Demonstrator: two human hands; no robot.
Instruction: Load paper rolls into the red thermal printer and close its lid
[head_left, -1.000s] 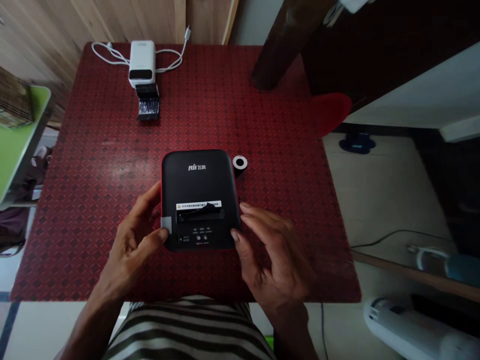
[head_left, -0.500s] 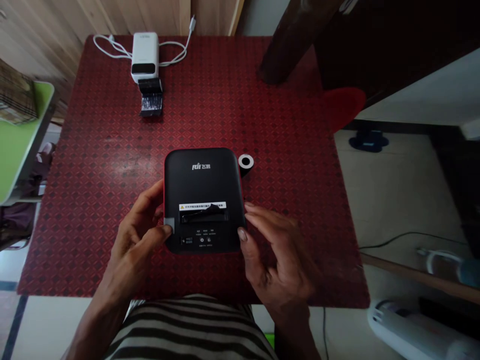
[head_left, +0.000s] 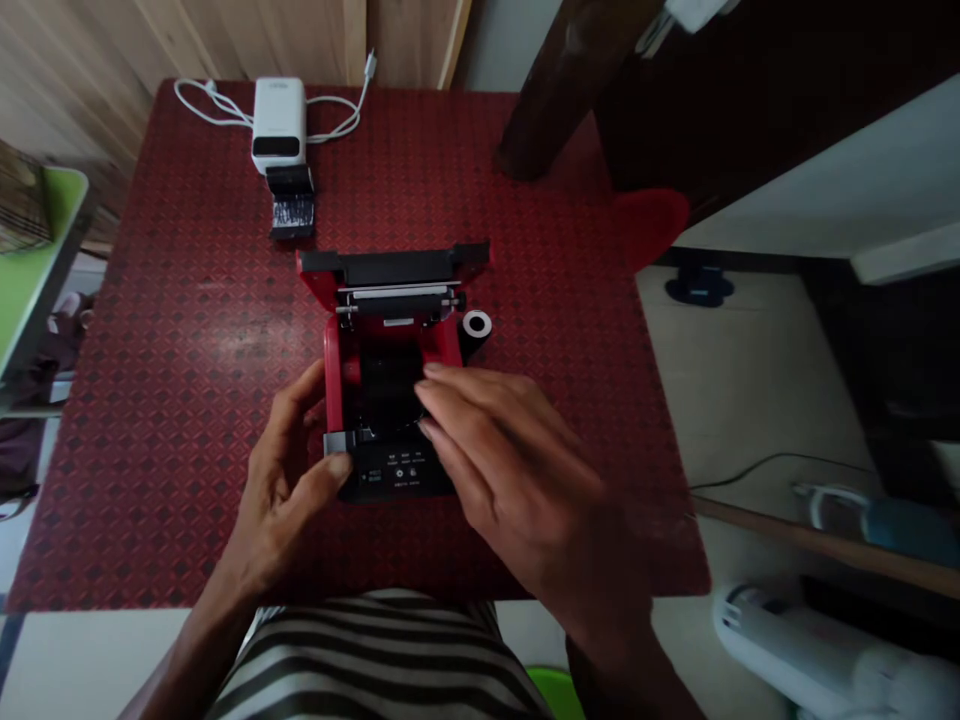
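Your striped top (head_left: 375, 655), dark bands on pale cloth, your bare left hand (head_left: 281, 480), your bare right hand (head_left: 517, 470), bare forearms

A red patterned table (head_left: 187, 400) is carrying an open red-and-black printer (head_left: 394, 300), a white-cored roll (head_left: 477, 324), a corded white device (head_left: 279, 125) and a dark packet (head_left: 292, 205).

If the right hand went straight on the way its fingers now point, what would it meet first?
The right hand would probably meet the dark open compartment of the printer first, though depth is hard to judge from above.
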